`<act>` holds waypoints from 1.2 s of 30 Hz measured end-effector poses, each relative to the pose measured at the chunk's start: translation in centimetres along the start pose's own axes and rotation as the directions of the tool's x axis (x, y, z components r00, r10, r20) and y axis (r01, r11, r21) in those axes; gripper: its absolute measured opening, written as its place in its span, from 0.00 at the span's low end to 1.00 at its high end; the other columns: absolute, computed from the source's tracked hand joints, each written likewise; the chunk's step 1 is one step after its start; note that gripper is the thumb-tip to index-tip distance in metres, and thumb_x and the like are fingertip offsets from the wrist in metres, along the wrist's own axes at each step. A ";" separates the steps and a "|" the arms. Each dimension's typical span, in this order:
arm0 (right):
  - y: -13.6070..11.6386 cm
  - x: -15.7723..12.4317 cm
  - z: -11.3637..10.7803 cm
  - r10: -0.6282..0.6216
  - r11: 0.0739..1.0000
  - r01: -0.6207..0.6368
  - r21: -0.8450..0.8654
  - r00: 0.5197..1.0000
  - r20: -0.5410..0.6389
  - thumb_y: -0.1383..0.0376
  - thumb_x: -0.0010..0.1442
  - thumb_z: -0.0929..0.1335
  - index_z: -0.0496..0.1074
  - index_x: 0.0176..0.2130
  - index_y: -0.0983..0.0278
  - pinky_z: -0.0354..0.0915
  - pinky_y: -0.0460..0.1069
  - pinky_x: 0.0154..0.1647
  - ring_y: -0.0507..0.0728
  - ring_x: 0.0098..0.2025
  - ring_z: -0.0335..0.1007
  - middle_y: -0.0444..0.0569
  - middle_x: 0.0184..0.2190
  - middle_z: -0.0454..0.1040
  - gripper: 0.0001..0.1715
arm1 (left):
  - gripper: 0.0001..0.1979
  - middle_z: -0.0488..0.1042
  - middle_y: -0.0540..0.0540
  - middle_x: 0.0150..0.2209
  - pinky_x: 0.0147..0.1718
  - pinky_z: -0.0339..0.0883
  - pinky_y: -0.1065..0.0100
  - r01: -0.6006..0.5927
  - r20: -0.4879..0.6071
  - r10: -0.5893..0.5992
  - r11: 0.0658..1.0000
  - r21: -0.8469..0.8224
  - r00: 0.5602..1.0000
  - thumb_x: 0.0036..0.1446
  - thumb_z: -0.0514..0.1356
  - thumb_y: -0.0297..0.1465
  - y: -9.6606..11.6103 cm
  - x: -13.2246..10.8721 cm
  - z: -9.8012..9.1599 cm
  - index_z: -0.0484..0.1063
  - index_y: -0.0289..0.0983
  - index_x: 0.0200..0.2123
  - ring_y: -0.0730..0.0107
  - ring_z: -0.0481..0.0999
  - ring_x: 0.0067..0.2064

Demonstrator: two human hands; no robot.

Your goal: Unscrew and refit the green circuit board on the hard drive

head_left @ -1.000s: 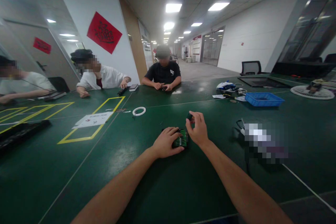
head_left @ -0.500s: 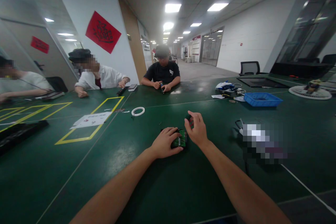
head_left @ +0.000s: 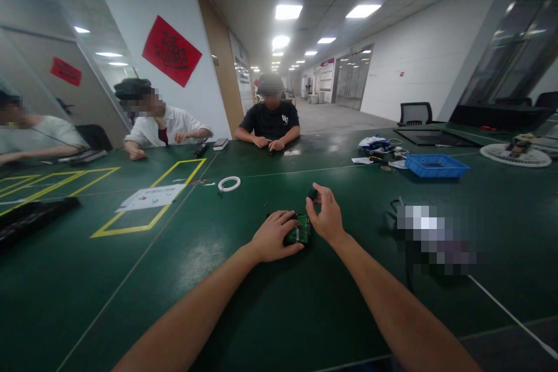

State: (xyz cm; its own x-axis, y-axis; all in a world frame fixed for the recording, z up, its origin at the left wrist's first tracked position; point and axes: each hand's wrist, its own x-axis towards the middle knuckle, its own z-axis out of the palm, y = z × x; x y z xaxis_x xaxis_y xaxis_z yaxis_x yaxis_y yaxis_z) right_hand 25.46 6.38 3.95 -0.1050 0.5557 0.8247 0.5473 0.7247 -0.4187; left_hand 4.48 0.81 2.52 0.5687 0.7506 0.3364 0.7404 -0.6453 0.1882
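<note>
A green circuit board (head_left: 300, 233) in a dark housing lies on the green table (head_left: 244, 314). My left hand (head_left: 275, 236) rests over its left part, with the fingers on top and the thumb along the near edge, gripping it. Just right of the board, my right hand (head_left: 326, 213) is raised a little, its thumb and index finger closed on a small dark object (head_left: 312, 193). That object is too small to make out. Some of the board is hidden under my left hand.
A white ring (head_left: 229, 184) and a paper sheet (head_left: 150, 197) lie to the left. On the right are a blue tray (head_left: 436, 166), a blurred object (head_left: 436, 238) and a round white grille (head_left: 515, 154). Three people sit at the far side.
My hands have barely moved. The person in white has drawn a hand back from a dark object on the table, and the hands of the person opposite have lowered slightly.
</note>
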 end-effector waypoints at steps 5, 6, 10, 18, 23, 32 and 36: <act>-0.4 0.1 -0.3 0.007 1.000 -0.007 -0.006 1.000 0.023 0.60 0.67 0.65 0.63 0.60 0.61 0.75 0.57 0.43 0.59 0.41 0.73 0.57 0.50 0.69 0.24 | 0.33 0.64 0.38 0.65 0.63 0.56 0.43 0.008 0.004 -0.008 1.000 0.003 1.000 0.56 0.62 0.54 0.0 0.0 0.0 0.70 0.41 0.59 0.45 0.62 0.65; -0.4 0.1 -0.3 0.015 1.000 -0.015 -0.005 1.000 0.023 0.60 0.67 0.65 0.64 0.60 0.60 0.76 0.57 0.42 0.58 0.39 0.73 0.56 0.49 0.68 0.23 | 0.33 0.64 0.38 0.65 0.63 0.56 0.43 0.008 0.006 -0.008 1.000 0.006 1.000 0.56 0.62 0.54 0.0 0.0 0.0 0.70 0.41 0.59 0.45 0.62 0.65; -0.3 0.1 -0.3 0.031 0.999 -0.031 -0.008 0.999 0.028 0.59 0.67 0.66 0.63 0.61 0.61 0.76 0.56 0.42 0.58 0.40 0.73 0.57 0.50 0.68 0.25 | 0.33 0.64 0.38 0.65 0.63 0.55 0.44 0.000 0.003 0.000 1.000 0.005 1.000 0.57 0.61 0.54 0.1 -0.1 -0.1 0.69 0.41 0.59 0.46 0.62 0.65; 0.1 -0.1 0.2 0.024 0.999 -0.025 0.030 1.000 0.014 0.60 0.68 0.65 0.59 0.64 0.61 0.77 0.58 0.45 0.61 0.46 0.75 0.58 0.53 0.70 0.28 | 0.33 0.64 0.38 0.65 0.63 0.56 0.44 0.002 0.006 -0.002 1.000 -0.008 1.000 0.55 0.63 0.53 0.0 0.0 -0.1 0.69 0.42 0.59 0.45 0.62 0.65; -0.5 0.2 -0.4 -0.003 1.000 0.004 -0.020 0.999 0.043 0.59 0.67 0.65 0.63 0.63 0.58 0.76 0.56 0.43 0.59 0.42 0.74 0.56 0.49 0.70 0.26 | 0.33 0.64 0.38 0.65 0.63 0.55 0.44 0.008 0.009 -0.008 1.000 -0.002 1.000 0.56 0.62 0.53 0.1 0.0 -0.2 0.69 0.42 0.60 0.45 0.61 0.65; 0.1 0.1 0.2 0.000 1.000 0.000 -0.001 1.000 0.011 0.61 0.68 0.64 0.60 0.65 0.61 0.76 0.59 0.48 0.63 0.51 0.72 0.59 0.56 0.68 0.28 | 0.34 0.64 0.38 0.65 0.63 0.56 0.45 0.004 0.006 -0.004 1.000 0.004 1.000 0.56 0.62 0.53 -0.1 0.0 0.1 0.69 0.42 0.60 0.45 0.62 0.65; -0.2 0.1 -0.1 0.000 0.999 0.001 -0.032 1.000 0.024 0.60 0.67 0.65 0.64 0.62 0.60 0.75 0.58 0.46 0.61 0.47 0.73 0.57 0.51 0.70 0.25 | 0.33 0.64 0.38 0.65 0.63 0.56 0.45 0.003 0.007 -0.003 1.000 0.009 1.000 0.56 0.62 0.54 0.0 0.0 0.0 0.69 0.42 0.59 0.46 0.62 0.65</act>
State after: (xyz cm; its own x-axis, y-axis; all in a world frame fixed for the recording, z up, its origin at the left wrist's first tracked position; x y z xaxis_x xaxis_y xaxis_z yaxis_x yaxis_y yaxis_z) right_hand 25.42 6.24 4.17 -0.1248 0.5651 0.8155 0.5738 0.7117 -0.4053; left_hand 4.46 0.79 2.51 0.5689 0.7535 0.3296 0.7453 -0.6418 0.1809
